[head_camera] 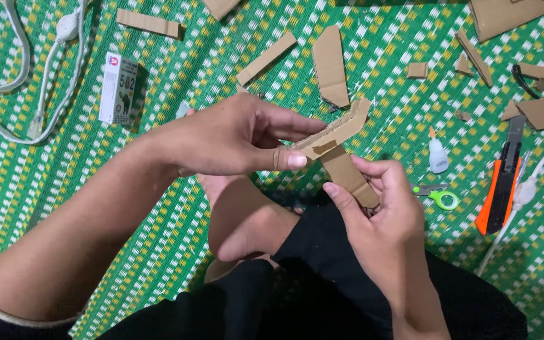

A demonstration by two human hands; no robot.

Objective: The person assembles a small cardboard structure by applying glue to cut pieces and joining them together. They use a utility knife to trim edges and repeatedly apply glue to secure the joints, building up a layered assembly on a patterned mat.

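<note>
The left hand [234, 135] pinches the upper piece of a brown corrugated cardboard cross [338, 148], thumb pressed flat along the front of the long curved strip and the other fingers curled behind it. The right hand [379, 208] grips the lower strip of the same cardboard piece, thumb on its left edge and fingers wrapped round the right side, so both hands are closed on it. The cardboard cross is held in the air above the person's lap and bare foot, over a green, white and yellow woven mat [177, 208].

Just right of the right hand lie small green-handled scissors [439, 196] and, above them, a small white glue bottle with an orange tip [437, 152]. Further right rests an orange and black utility knife [502, 182], beside a white cord [530, 182]. Loose brown cardboard offcuts are scattered across the top of the mat, among them a curved blade-shaped cardboard piece [331, 64] and a narrow cardboard strip [267, 58]. At the upper left sit a small white rectangular box [119, 88] and a white cable with an inline switch [64, 38], well apart from the hands
</note>
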